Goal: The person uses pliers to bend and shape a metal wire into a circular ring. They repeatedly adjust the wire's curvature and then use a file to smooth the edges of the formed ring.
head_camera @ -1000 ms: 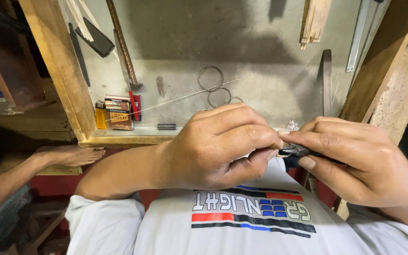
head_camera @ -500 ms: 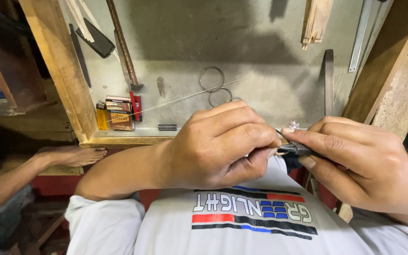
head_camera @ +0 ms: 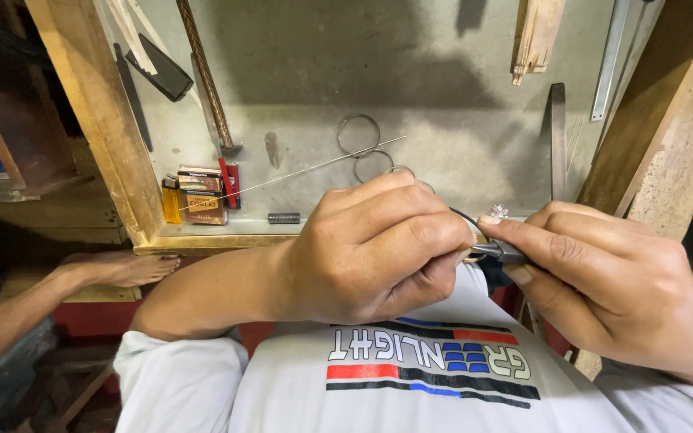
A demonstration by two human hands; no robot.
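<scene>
My left hand [head_camera: 378, 248] is curled into a loose fist at the centre, its fingertips pinching a small piece that the fingers mostly hide. My right hand [head_camera: 603, 289] meets it from the right and grips small dark pliers [head_camera: 508, 253], whose jaws point into the left fingertips. A thin dark wire [head_camera: 463, 217] arcs between the two hands. A tiny clear sparkling stone setting [head_camera: 497, 211] shows just above my right thumb. Both hands hover over my white printed shirt [head_camera: 435, 361], in front of the workbench.
On the grey bench top [head_camera: 443, 96] lie wire rings [head_camera: 359, 134], a long thin wire, small boxes [head_camera: 202, 196], a yellow lighter [head_camera: 171, 199], a red lighter [head_camera: 230, 183] and a flat metal blade [head_camera: 557, 136]. A wooden frame [head_camera: 98, 120] borders it. A person's bare foot [head_camera: 118, 269] rests at the left.
The hands stay pressed together around the small piece. My right hand has shifted slightly to the right and down; nothing was let go.
</scene>
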